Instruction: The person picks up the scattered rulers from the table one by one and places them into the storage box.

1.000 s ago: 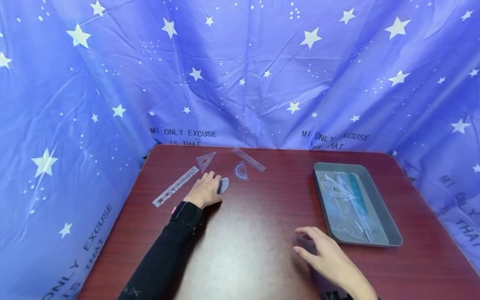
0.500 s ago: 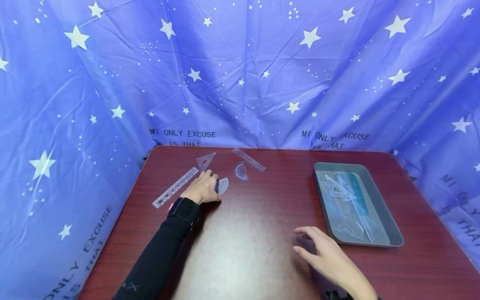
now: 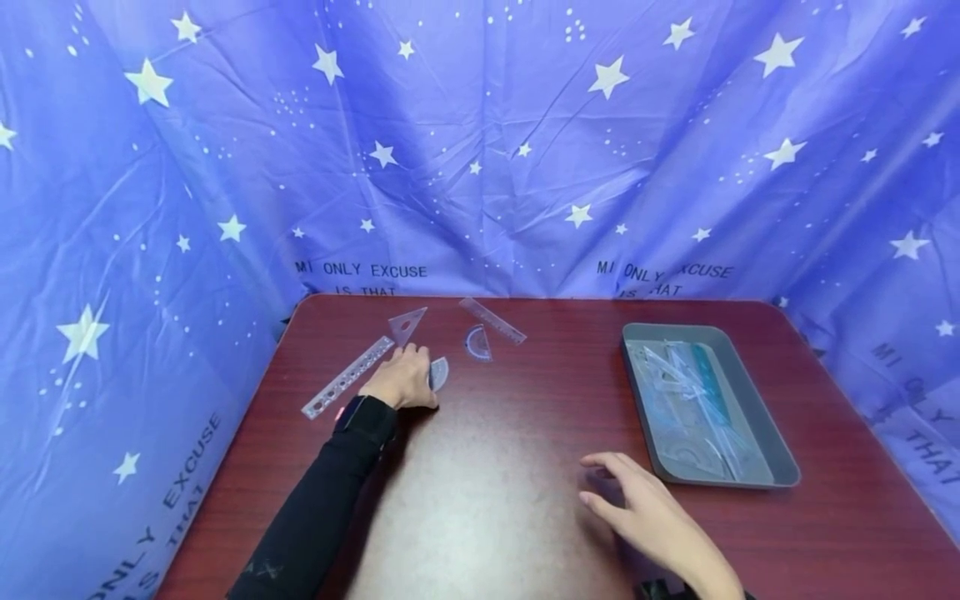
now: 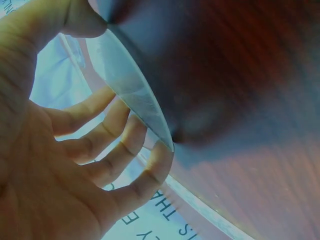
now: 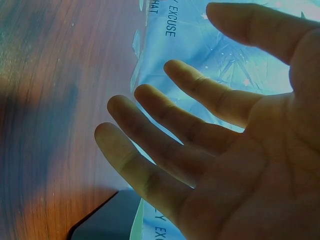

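Observation:
My left hand (image 3: 402,379) is at the left of the table and holds a clear protractor (image 3: 438,373) at its edges. In the left wrist view, the thumb touches one end of the protractor (image 4: 120,70), and the curled fingers (image 4: 132,135) line its lower edge. A long clear ruler (image 3: 348,377) lies just left of this hand, and a set square (image 3: 407,326) lies beyond its fingertips. My right hand (image 3: 648,508) hovers over the table at the right, fingers relaxed and holding nothing, with the grey tray (image 3: 786,462) beside it.
A second protractor (image 3: 477,342) and a short ruler (image 3: 492,321) lie toward the back of the brown table (image 3: 525,433). Inside the tray are clear drawing tools and a teal strip (image 3: 711,383). A starry blue curtain (image 3: 487,150) surrounds the table's back and sides.
My left hand has shifted slightly left and nearer, with the protractor moving along. The right hand keeps its pose, and the view has turned a little.

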A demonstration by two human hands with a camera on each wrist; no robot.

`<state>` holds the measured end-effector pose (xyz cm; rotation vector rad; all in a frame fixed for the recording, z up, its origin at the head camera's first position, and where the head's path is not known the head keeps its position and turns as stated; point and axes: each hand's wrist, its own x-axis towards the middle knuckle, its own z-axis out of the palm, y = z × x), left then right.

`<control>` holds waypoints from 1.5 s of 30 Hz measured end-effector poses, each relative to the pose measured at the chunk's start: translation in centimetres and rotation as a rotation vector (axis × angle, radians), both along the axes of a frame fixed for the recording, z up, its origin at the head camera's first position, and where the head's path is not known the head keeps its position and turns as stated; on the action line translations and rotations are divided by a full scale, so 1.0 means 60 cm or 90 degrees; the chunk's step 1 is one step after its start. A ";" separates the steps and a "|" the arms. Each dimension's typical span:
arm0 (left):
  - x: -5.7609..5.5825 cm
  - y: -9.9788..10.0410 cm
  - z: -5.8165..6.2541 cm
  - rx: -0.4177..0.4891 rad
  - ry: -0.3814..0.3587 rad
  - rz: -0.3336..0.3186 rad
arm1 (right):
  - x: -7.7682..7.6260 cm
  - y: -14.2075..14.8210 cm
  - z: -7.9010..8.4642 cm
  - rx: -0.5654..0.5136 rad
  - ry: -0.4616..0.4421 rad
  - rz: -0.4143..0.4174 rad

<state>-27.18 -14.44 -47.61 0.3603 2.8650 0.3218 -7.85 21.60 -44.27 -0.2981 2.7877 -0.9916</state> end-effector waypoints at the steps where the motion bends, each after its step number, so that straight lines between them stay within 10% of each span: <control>1: 0.004 0.000 0.001 0.003 0.003 -0.001 | 0.000 -0.001 0.000 -0.001 -0.003 -0.001; 10: 0.052 0.033 0.028 0.021 0.128 -0.065 | -0.007 -0.009 0.000 -0.017 0.008 0.001; 24: 0.177 0.153 0.057 0.018 0.361 -0.193 | -0.025 -0.054 -0.010 -0.207 -0.026 -0.079; 38: 0.261 0.210 0.051 0.121 0.389 -0.170 | -0.017 -0.094 -0.023 -0.518 -0.051 -0.178; 45: 0.287 0.216 0.039 0.178 0.373 -0.119 | -0.017 -0.098 -0.026 -0.549 -0.057 -0.205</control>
